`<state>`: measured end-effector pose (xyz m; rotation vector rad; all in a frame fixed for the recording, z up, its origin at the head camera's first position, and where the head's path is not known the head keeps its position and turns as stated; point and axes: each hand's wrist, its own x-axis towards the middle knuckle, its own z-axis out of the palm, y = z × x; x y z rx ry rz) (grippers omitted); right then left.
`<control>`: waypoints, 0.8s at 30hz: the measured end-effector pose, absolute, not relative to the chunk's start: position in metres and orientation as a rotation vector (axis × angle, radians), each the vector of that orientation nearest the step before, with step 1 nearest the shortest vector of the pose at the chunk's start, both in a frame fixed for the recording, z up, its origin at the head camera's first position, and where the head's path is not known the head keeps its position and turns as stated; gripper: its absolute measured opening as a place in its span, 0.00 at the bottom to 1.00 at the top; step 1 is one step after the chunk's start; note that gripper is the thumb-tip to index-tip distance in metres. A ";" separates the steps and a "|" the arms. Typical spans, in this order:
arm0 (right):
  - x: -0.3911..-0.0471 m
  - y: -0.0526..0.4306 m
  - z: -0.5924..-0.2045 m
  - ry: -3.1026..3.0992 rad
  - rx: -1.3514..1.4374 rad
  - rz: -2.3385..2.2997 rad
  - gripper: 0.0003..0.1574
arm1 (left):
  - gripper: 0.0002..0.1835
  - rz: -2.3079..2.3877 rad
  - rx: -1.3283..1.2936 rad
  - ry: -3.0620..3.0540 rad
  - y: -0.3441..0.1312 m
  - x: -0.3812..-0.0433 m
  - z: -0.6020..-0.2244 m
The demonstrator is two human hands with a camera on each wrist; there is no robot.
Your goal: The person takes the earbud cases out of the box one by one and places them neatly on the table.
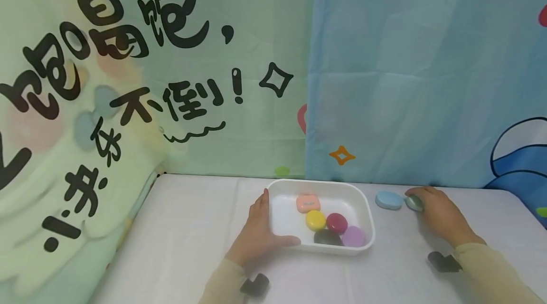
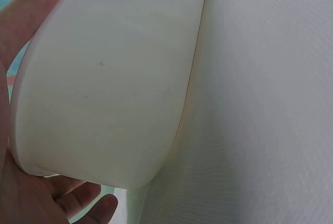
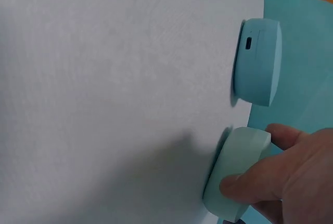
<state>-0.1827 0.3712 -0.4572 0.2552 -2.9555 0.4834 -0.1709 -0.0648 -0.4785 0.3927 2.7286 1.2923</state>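
My left hand [image 1: 260,232] grips the left end of a white tray [image 1: 282,213], thumb over the near rim and fingers along the side. In the left wrist view the tray's outer wall [image 2: 104,78] fills the middle. My right hand [image 1: 444,213] pinches a small pale green rounded case [image 1: 414,203] at the back right of the table. The right wrist view shows the thumb on the face of this green case [image 3: 239,166]. Beside it lies a light blue oval case [image 1: 389,200], with a small dark port in its side [image 3: 257,61].
Inside the tray lie a salmon piece [image 1: 307,203], a yellow one [image 1: 315,220], a crimson one [image 1: 337,223], a dark grey-green one [image 1: 328,237] and a lilac one [image 1: 353,236]. A white cloth [image 1: 192,228] covers the table. Printed curtains [image 1: 256,142] hang at its back and left edges.
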 end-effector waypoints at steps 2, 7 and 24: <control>-0.183 0.372 -0.458 -2.967 0.253 0.483 0.25 | 0.75 1.289 0.393 2.729 -0.065 -0.171 -0.479; -0.185 0.373 -0.457 -3.006 0.236 0.474 0.24 | 0.74 1.299 0.397 2.723 -0.064 -0.170 -0.478; -0.185 0.372 -0.453 -3.045 0.217 0.466 0.34 | 0.74 1.293 0.385 2.723 -0.064 -0.171 -0.479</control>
